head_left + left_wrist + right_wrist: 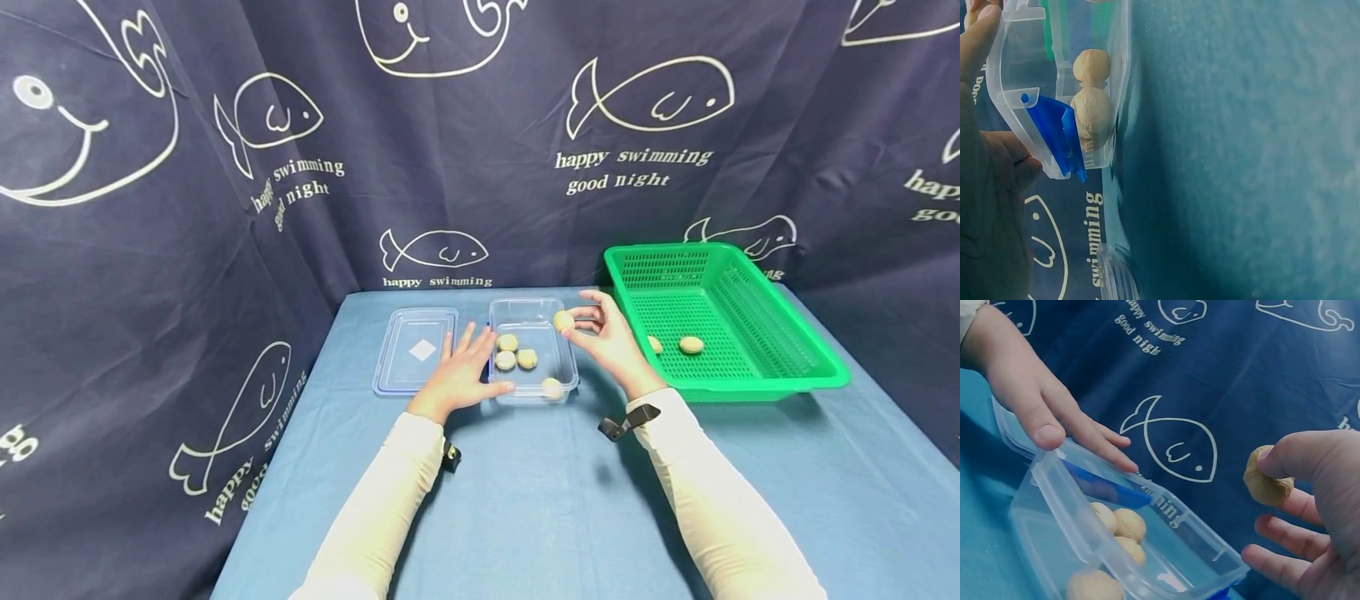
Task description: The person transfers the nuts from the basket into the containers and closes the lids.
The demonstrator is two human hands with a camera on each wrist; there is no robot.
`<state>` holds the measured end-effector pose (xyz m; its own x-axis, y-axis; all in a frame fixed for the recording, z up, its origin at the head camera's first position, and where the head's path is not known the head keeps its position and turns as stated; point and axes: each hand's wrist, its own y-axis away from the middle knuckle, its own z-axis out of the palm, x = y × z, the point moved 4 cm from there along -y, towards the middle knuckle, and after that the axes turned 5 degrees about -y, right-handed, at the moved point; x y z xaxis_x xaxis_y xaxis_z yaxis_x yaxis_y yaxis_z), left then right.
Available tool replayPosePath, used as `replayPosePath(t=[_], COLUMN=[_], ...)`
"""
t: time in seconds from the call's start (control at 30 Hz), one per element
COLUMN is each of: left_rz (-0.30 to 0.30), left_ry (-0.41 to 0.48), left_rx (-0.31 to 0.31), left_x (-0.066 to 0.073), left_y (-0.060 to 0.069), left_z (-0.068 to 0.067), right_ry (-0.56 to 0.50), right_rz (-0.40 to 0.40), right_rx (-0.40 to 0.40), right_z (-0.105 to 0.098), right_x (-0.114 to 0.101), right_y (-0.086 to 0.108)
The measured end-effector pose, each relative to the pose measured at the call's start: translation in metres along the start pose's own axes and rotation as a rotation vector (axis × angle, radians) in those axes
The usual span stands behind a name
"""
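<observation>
A clear plastic box (533,393) with blue clips sits on the table, several walnuts (1129,525) inside it. My right hand (611,343) pinches another walnut (1267,477) between thumb and fingers, above the box's right rim. Fingers spread and mostly straight, my left hand (467,377) rests on the left edge of the box. Beside that hand, in the left wrist view, a blue clip (1055,131) hangs at the box's side. Two more walnuts, one of them the walnut (692,345) in plain sight, lie in the green basket; my right wrist partly hides the other.
The green plastic basket (780,385) stands at the right, close to my right forearm. A clear lid (405,367) with a blue seal lies left of the box. Behind the table (517,517) hangs a dark blue curtain (480,167) with fish prints.
</observation>
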<state>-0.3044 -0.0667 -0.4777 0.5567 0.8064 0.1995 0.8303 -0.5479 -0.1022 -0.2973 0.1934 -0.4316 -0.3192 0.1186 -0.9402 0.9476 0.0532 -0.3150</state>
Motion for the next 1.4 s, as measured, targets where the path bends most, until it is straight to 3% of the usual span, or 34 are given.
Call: replayPosePath(t=[0.23, 0.43, 0.73, 0.83, 1.1, 1.4], left_rz=[-0.015, -0.019, -0.023, -0.029, -0.034, -0.021], left_ry=[-0.033, -0.006, -0.008, -0.008, -0.015, -0.013], left_rx=[-0.018, -0.018, -0.017, -0.026, -0.037, -0.026], left_x=[-0.001, -0.001, -0.001, -0.001, -0.001, -0.001], left_y=[-0.001, -0.001, -0.002, -0.002, -0.002, -0.001], left_z=[0.002, 0.002, 0.002, 0.003, 0.003, 0.003], right_ry=[-0.038, -0.075, -0.081, -0.079, -0.101, -0.127], right_rz=[0.004, 0.005, 0.030, 0.032, 0.024, -0.017], right_rx=[-0.006, -0.008, -0.056, -0.064, -0.075, -0.102], right_z=[0.013, 0.021, 0.033, 0.034, 0.034, 0.035], right_x=[0.007, 0.016, -0.013, -0.010, 0.021, 0.021], right_y=[0.001, 0.002, 0.013, 0.013, 0.006, 0.007])
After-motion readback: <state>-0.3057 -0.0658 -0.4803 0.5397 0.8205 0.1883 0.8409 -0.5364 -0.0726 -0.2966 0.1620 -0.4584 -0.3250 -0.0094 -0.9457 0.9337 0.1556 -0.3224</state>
